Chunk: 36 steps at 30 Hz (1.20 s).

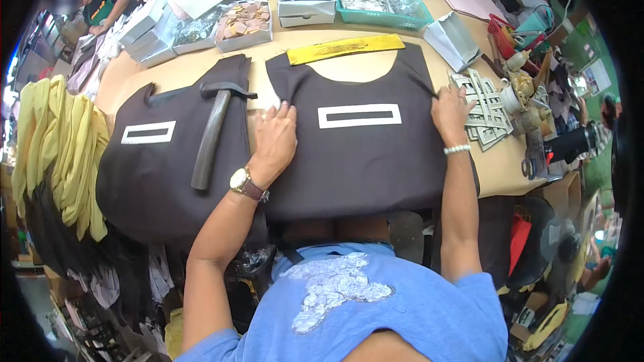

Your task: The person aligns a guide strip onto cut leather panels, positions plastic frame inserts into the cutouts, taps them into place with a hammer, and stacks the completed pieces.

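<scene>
A dark fabric piece (pixel 355 167) with a scooped neck lies flat in front of me, a white rectangular frame (pixel 359 125) on its upper middle. My left hand (pixel 275 137) rests on its left edge, fingers stretched out. At the right edge is my right hand (pixel 451 115), fingers apart, beside a pile of pale rectangular frames (pixel 484 108). Across the neckline lies a yellow strip (pixel 345 48). To the left, a hammer (pixel 213 134) lies on a stack of similar dark pieces (pixel 141 174), whose top one also bears a white frame.
Along the back of the table (pixel 305 37) stand a box of small pinkish pieces (pixel 243 21), a white box (pixel 306 7) and a green basket (pixel 382 3). Yellow cloths (pixel 59 147) hang at left. Tools and a red basket (pixel 513 43) crowd the right. Another person (pixel 107 0) works at far left.
</scene>
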Available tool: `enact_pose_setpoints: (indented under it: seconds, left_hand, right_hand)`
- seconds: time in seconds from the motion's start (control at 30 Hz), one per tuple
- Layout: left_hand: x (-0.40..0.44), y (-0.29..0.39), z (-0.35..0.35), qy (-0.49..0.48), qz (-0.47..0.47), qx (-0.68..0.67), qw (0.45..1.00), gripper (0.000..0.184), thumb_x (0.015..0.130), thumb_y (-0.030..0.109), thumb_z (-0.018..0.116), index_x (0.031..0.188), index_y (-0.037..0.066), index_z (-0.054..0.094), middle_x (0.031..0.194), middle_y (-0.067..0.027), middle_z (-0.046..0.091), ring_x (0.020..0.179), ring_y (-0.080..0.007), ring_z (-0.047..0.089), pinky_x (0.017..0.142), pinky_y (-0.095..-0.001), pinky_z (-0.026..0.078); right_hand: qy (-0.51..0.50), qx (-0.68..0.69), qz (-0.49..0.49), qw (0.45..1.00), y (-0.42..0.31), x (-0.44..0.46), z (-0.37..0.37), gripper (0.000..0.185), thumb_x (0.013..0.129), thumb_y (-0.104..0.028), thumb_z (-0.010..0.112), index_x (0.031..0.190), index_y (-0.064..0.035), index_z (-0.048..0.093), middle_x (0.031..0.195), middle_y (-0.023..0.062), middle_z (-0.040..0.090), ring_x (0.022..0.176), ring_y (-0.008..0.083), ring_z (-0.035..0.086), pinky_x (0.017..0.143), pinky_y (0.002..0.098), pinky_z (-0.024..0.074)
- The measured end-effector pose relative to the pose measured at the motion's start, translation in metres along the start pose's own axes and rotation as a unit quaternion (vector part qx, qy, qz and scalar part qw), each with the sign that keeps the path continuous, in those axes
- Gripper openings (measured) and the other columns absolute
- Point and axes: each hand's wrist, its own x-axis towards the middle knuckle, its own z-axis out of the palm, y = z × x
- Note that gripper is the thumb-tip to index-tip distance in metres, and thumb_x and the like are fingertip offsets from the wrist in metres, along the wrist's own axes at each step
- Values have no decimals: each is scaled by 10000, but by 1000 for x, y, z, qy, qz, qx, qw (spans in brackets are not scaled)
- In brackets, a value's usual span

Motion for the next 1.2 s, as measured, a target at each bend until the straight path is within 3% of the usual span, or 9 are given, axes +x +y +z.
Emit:
enact_pose_setpoints:
  seconds: [0.17,0.3,0.57,0.6,0.7,0.8,0.97,1.13,1.2]
  left_hand:
    - [-9,8,-33,156,53,-330,930,334,783,-52,480,1102,-50,579,1094,-256,585,989,-405,571,875,-397,475]
    - [-34,-6,-126,239,6,-432,869,365,828,-37,491,1183,-13,573,1144,-179,612,1051,-252,596,911,-317,448]
    - [-205,-73,-231,507,-240,-302,771,454,812,57,496,1254,-44,509,1245,-141,550,1130,-234,516,997,-324,372]
    - [-234,-82,-235,529,-251,-274,763,468,807,63,498,1260,-53,499,1250,-146,544,1139,-245,508,1005,-335,369]
    - [-310,-92,-268,575,-269,-219,742,468,808,58,480,1264,-45,492,1263,-159,540,1167,-247,502,1023,-331,355]
    - [-336,-130,-309,582,-288,-139,748,470,800,45,467,1261,-43,494,1269,-165,533,1178,-249,496,1029,-329,349]
    - [-325,-240,-375,482,-328,35,812,475,788,23,444,1256,-39,497,1278,-176,522,1197,-252,486,1038,-325,340]
    - [-236,-367,-385,299,-281,187,893,483,775,1,421,1251,-35,500,1287,-186,510,1216,-255,475,1048,-321,331]
    - [-201,-413,-356,231,-224,224,920,488,770,-8,412,1249,-33,501,1290,-191,506,1223,-256,471,1052,-319,327]
  right_hand:
    - [-86,390,-6,917,43,-3,-36,210,804,-107,634,991,-24,587,1009,108,610,845,214,604,743,339,484]
    - [-28,634,-158,757,34,-6,-115,334,862,-54,570,1180,7,486,1069,84,573,899,104,560,783,249,478]
    - [64,596,-486,636,-56,-51,-223,418,807,-40,572,1222,1,551,1194,84,598,1116,142,530,967,253,384]
    - [-107,623,-451,630,-62,-66,-241,427,750,8,558,1175,50,573,1243,135,564,1202,200,478,1049,304,301]
    - [-102,630,-571,517,-102,-83,-275,385,739,33,539,1117,65,604,1198,153,586,1110,198,544,995,299,371]
    - [189,480,-749,416,-138,-51,-278,278,814,-69,607,1062,56,608,972,127,646,843,171,625,770,267,514]
    - [-365,652,-627,222,-193,-66,-320,182,869,-62,573,1005,57,601,771,62,620,655,102,595,703,240,554]
    - [-385,749,-400,362,-259,-94,-288,613,898,-102,560,1379,86,231,1085,219,593,841,176,635,695,255,547]
    - [-282,747,-429,422,-276,-85,-258,469,739,-104,682,1158,70,563,1003,139,625,840,157,627,685,226,506]
